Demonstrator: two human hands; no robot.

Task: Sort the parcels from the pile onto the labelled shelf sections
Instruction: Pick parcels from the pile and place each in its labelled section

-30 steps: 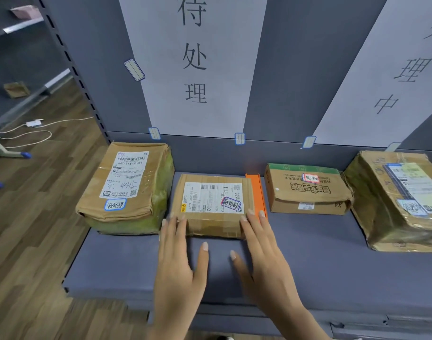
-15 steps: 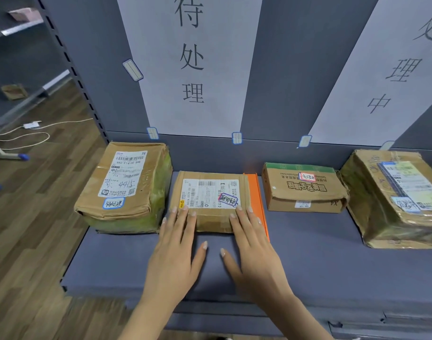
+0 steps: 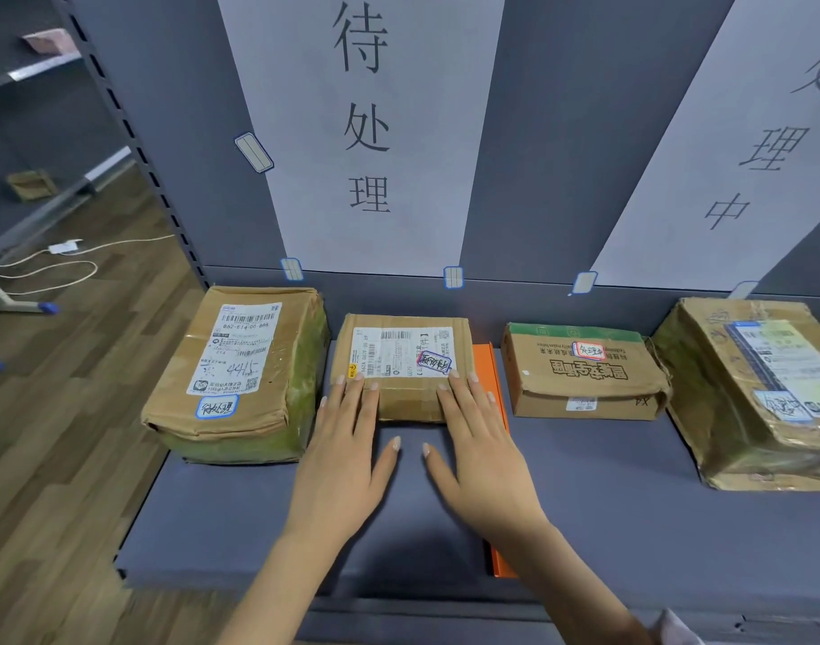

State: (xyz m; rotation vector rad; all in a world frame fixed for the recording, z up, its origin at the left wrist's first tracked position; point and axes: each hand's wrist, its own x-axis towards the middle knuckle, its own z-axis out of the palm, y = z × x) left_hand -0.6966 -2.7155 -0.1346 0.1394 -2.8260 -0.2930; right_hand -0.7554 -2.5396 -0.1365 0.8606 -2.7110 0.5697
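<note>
A small flat brown parcel (image 3: 406, 360) with a white shipping label lies on the grey shelf (image 3: 585, 495), below the left paper sign (image 3: 366, 132). My left hand (image 3: 347, 453) and my right hand (image 3: 480, 453) lie flat with straight fingers, fingertips pressing on the parcel's near edge. To its left sits a larger brown parcel (image 3: 240, 370) with greenish tape. An orange divider strip (image 3: 492, 388) runs along the shelf just right of the small parcel, partly hidden by my right hand.
Right of the divider, under a second paper sign (image 3: 748, 155), stand a green-edged cardboard box (image 3: 585, 374) and a big taped parcel (image 3: 762, 388). Wooden floor (image 3: 49, 412) with a white cable (image 3: 40, 267) lies left of the shelf upright (image 3: 133, 132).
Both hands have slid the small parcel farther back on the shelf, towards the rear wall. The other parcels have not moved.
</note>
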